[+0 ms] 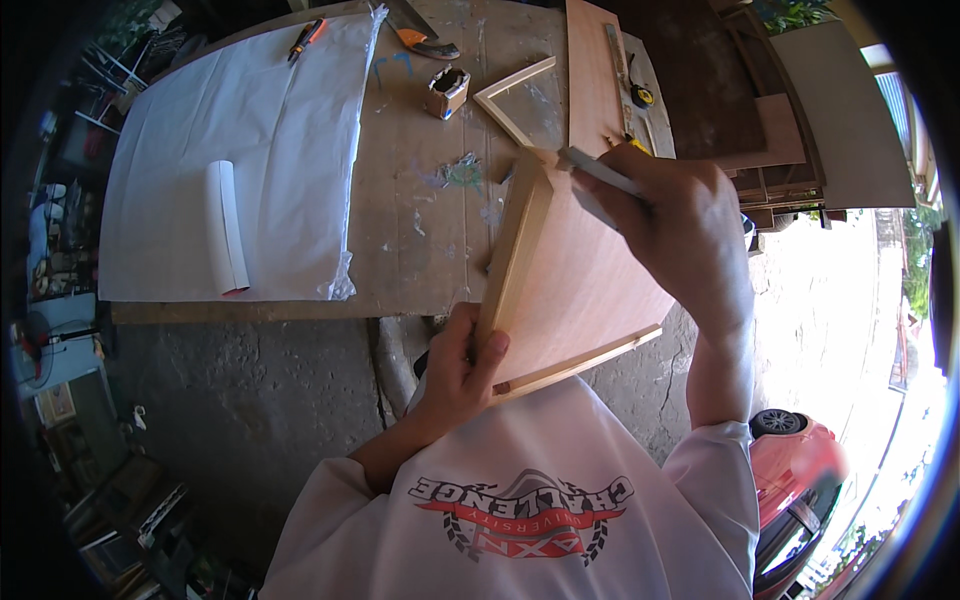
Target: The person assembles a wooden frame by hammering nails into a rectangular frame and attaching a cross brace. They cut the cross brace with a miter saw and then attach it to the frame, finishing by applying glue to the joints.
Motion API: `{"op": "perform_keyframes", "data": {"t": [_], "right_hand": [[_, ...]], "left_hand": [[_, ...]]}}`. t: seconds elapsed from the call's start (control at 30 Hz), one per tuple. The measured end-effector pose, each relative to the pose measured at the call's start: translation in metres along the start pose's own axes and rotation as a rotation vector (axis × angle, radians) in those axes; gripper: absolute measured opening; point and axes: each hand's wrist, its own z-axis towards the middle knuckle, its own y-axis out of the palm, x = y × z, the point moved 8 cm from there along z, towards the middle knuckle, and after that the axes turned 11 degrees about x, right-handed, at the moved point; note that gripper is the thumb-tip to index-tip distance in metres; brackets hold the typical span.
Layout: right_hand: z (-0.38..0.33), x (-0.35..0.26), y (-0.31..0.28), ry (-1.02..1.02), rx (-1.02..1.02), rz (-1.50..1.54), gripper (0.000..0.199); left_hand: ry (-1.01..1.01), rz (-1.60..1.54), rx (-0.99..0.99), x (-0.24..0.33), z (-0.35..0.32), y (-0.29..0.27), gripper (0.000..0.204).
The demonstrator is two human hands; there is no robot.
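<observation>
My left hand (462,375) grips the near left corner of a shallow wooden panel (590,275), thumb on the inner side and fingers behind. The panel is thin plywood with light wood strips along its edges, and it is held tilted above the table's front edge. In my right hand (690,200) is a flat grey strip (605,175), possibly folded sandpaper or a blade; I cannot tell which. Its tip is at the panel's far upper corner, and my fingers are closed round the rest of it.
On the brown work table (420,240) lie a white sheet (285,130) with a rolled paper (225,225), orange-handled pliers (307,38), a handsaw (425,42), a small cardboard box (448,93), L-shaped joined wood strips (512,95), a plywood board (597,70) and a tape measure (642,96).
</observation>
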Motion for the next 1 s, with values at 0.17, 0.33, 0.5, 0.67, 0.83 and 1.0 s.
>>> {"op": "perform_keyframes", "data": {"t": [0.17, 0.33, 0.5, 0.67, 0.83, 1.0], "right_hand": [[0.001, 0.002, -0.009, -0.045, 0.087, -0.046, 0.021], [-0.003, 0.010, -0.007, -0.016, 0.042, -0.073, 0.022], [-0.008, 0.020, -0.010, 0.004, 0.072, -0.095, 0.025], [-0.014, 0.031, -0.020, -0.038, 0.127, -0.141, 0.027], [-0.023, 0.051, -0.026, -0.007, 0.107, -0.158, 0.023], [-0.036, 0.079, -0.037, 0.102, 0.102, -0.191, 0.023]], "left_hand": [[0.048, -0.016, 0.018, 0.005, 0.002, -0.001, 0.028], [0.059, -0.071, 0.032, 0.010, 0.002, -0.002, 0.022], [0.070, -0.105, 0.031, 0.014, 0.003, -0.001, 0.020], [0.061, -0.130, 0.026, 0.017, 0.005, 0.002, 0.021], [0.100, -0.121, 0.049, 0.023, 0.004, 0.006, 0.021], [0.039, -0.158, 0.063, 0.021, 0.004, 0.014, 0.024]]}}
